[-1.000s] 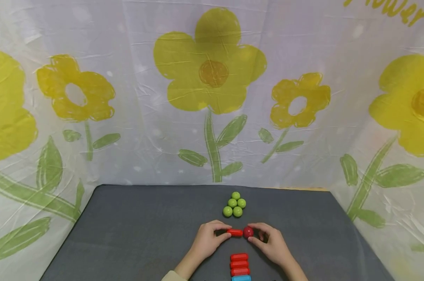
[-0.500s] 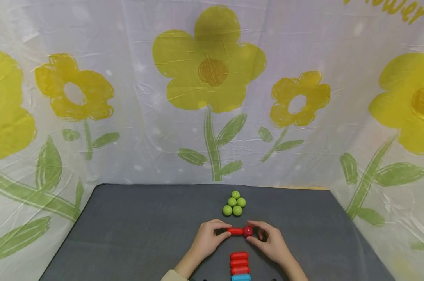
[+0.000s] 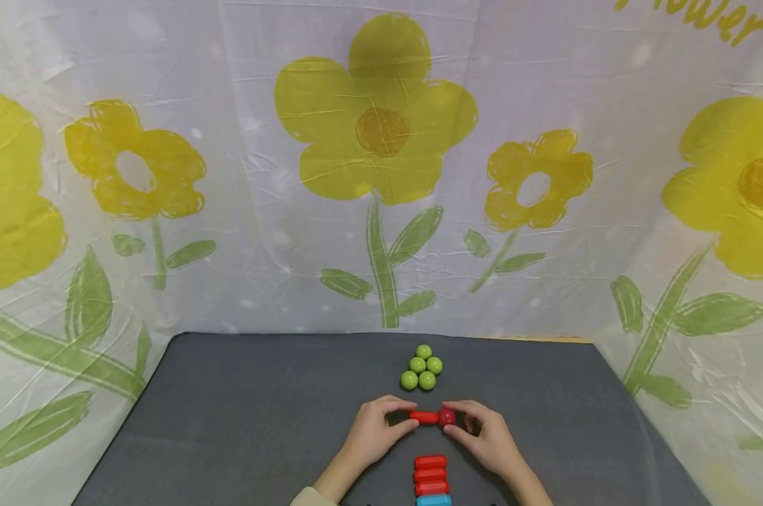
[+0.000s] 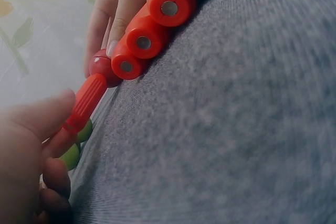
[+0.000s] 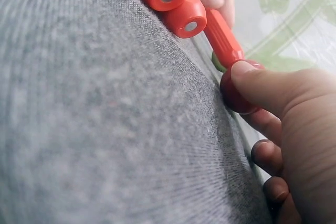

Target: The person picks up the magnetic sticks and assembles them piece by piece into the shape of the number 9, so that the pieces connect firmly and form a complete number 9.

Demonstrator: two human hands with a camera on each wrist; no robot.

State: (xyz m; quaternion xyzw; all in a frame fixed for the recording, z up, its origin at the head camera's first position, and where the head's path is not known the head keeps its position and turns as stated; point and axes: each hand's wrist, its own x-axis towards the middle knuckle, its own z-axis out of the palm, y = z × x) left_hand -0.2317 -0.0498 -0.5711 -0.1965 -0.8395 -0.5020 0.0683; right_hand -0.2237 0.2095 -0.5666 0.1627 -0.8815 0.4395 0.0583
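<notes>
Head view: the person's left hand (image 3: 372, 430) pinches the left end of a red stick (image 3: 424, 418) between thumb and fingers. Right hand (image 3: 490, 436) pinches a red ball (image 3: 447, 417) the same way. Stick and ball are end to end, touching, over the middle of the counter (image 3: 261, 414); can't tell if lifted or resting. Count: one held stick, one held ball, five green balls (image 3: 427, 380) grouped just beyond the hands, three loose red sticks (image 3: 431, 475) in a row on the near side, one blue stick (image 3: 433, 500) below them, cut off by the frame edge. Progress, as judged: one stick-ball pair brought together; loose sticks and green balls not used in it. Flower cloth (image 3: 261, 246) hangs behind.

Left wrist view: the thumb presses on the held stick, whose far end meets the ball; other fingers curl, partly hidden. Three loose red ends and one blue end show, with metal discs (image 4: 169, 8) in the red ones. Two green balls peek out behind the stick.

Right wrist view: thumb on the ball, one finger underneath, remaining fingers bent. Contact with the stick shows here too; whether it is a firm join, can't tell. Three loose red sticks, the third cropped; part of one green ball.
</notes>
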